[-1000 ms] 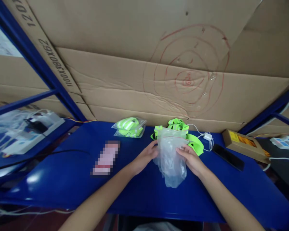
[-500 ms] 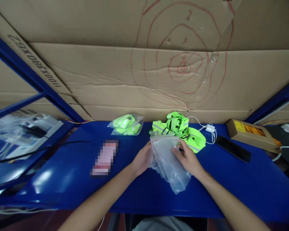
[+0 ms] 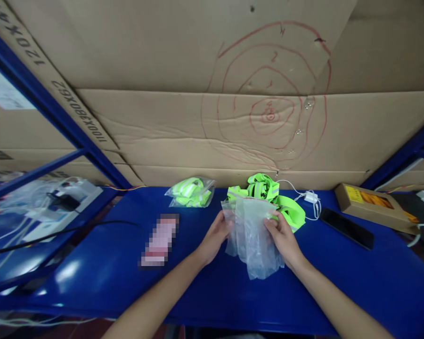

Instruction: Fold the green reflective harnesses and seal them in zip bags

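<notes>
A clear plastic zip bag (image 3: 251, 238) hangs between both hands above the blue table (image 3: 92, 278). My left hand (image 3: 214, 235) pinches the bag's left edge near the top. My right hand (image 3: 284, 235) grips its right edge, fingers curled round the plastic. Just behind the bag lies a loose heap of neon-green reflective straps (image 3: 268, 195), touching the far side of my right hand. A sealed bag of the same green straps (image 3: 191, 192) rests farther left at the back of the table.
A pixelated pink item (image 3: 159, 240) lies left of my hands. A black phone (image 3: 346, 228), a white charger with cable (image 3: 309, 197) and a brown and yellow box (image 3: 372, 207) sit to the right. Cardboard sheets (image 3: 183, 122) form the back wall. Devices and cables (image 3: 56, 202) crowd the left shelf.
The bag has been turned from slanted to hanging more upright, and both hands have shifted slightly right along its edges. The camera view has tilted.
</notes>
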### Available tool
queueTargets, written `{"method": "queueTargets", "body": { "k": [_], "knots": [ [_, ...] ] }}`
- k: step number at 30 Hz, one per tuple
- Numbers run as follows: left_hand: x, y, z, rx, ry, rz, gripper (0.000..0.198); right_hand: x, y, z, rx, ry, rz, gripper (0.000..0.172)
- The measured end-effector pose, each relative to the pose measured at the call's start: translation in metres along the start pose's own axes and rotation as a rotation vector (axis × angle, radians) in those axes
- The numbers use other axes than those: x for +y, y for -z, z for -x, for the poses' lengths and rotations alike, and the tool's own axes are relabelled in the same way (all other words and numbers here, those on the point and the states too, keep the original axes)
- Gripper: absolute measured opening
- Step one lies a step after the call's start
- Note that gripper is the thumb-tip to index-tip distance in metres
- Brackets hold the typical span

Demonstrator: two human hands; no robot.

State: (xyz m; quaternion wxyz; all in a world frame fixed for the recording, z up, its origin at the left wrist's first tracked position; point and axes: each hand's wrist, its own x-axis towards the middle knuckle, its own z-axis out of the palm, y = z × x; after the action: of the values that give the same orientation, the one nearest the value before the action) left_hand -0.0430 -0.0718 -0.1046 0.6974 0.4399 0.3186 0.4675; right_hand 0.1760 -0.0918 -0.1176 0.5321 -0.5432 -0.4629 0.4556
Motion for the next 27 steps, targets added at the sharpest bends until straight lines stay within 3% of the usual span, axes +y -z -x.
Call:
{"method": "queueTargets", "body": {
  "k": [5,12,16,19,22,24,25,27],
  "knots": [
    [-0.009,-0.005,0.005,-0.183,0.061,0.012,0.067,0.003,0.0,0.003,-0.001,0.027,0.014,0.047],
    [-0.006,-0.008,0.009,-0.233,0.025,0.02,0.087,0.005,-0.002,0.009,0.093,0.165,0.276,0.038],
    [-0.005,-0.016,0.013,-0.172,0.07,-0.03,0.083,0.009,-0.005,0.011,0.086,0.214,0.369,0.036],
    [-0.007,-0.018,0.012,-0.046,0.161,0.004,0.074,0.006,0.0,0.008,0.056,0.284,0.466,0.048],
    [-0.005,-0.013,0.007,-0.017,0.332,-0.055,0.062,-0.008,0.011,0.006,0.134,0.535,0.596,0.061],
    [-0.002,-0.007,0.006,-0.069,0.491,-0.146,0.053,-0.021,0.016,0.011,0.197,0.803,0.721,0.055],
    [0.0,-0.005,0.006,-0.115,0.559,-0.19,0.049,-0.028,0.016,0.016,0.181,0.934,0.78,0.05],
    [0.001,-0.002,0.007,-0.258,0.544,-0.317,0.045,-0.037,0.01,0.029,-0.002,1.125,0.879,0.044]
  ]
}}
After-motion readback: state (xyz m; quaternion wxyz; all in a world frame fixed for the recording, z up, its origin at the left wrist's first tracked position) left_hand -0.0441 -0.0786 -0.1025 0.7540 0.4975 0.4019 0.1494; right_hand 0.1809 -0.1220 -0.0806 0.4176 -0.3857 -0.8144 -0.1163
